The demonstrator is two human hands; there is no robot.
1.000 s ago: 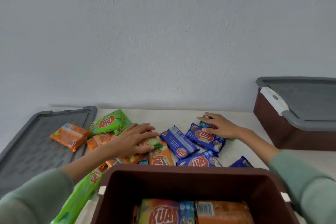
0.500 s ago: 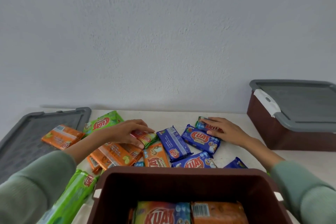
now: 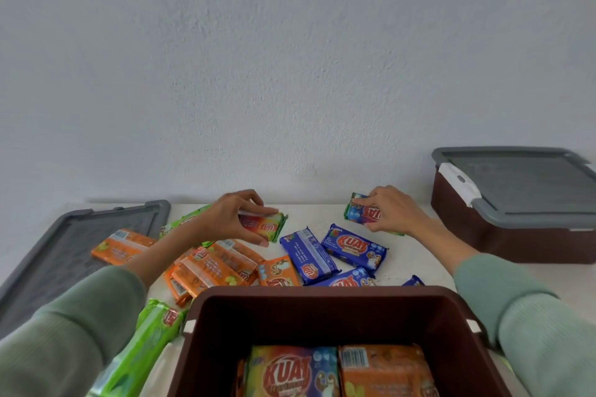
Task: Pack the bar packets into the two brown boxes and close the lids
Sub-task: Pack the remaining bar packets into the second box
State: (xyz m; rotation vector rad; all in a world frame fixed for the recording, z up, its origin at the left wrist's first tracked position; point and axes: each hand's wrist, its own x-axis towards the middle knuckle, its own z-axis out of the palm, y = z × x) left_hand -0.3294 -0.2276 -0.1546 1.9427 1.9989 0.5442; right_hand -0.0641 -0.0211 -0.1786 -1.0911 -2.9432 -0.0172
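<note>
Currently: one packet held in each hand

Left hand (image 3: 225, 219) pinches a rainbow packet (image 3: 269, 226) between thumb and fingers, raised above the loose orange packets (image 3: 209, 267). Right hand (image 3: 393, 213) pinches a second rainbow packet (image 3: 358, 213) over the far part of the table (image 3: 316, 213), near the closed brown box (image 3: 503, 242). Blue packets (image 3: 309, 255) lie between the hands. The open brown box (image 3: 322, 303), nearest the camera, holds two packets.

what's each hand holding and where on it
Left hand grips a red-green packet across its long edges, thumb on the near edge. Right hand pinches a green-blue packet likewise, towards its right end.
</note>
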